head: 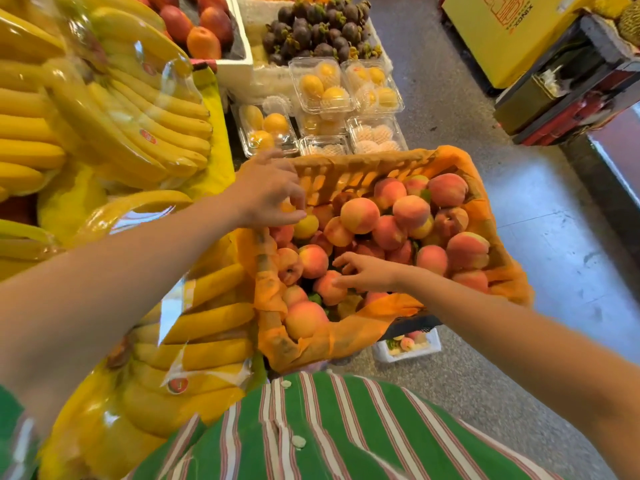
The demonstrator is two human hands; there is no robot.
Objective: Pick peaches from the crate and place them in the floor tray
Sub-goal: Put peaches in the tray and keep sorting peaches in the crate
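Note:
A crate lined with orange paper holds several pink-orange peaches. My left hand is at the crate's far left corner, its fingertips touching a yellowish peach. My right hand reaches in from the right with fingers spread, resting on a peach near the front of the crate; it has not closed around it. A white floor tray peeks out under the crate's front right edge, with a few peaches in it.
Bagged bananas fill the stand at my left. Clear boxes of yellow fruit, mangosteens and mangoes lie beyond the crate. Grey floor runs to the right, with a yellow box and a dark cart.

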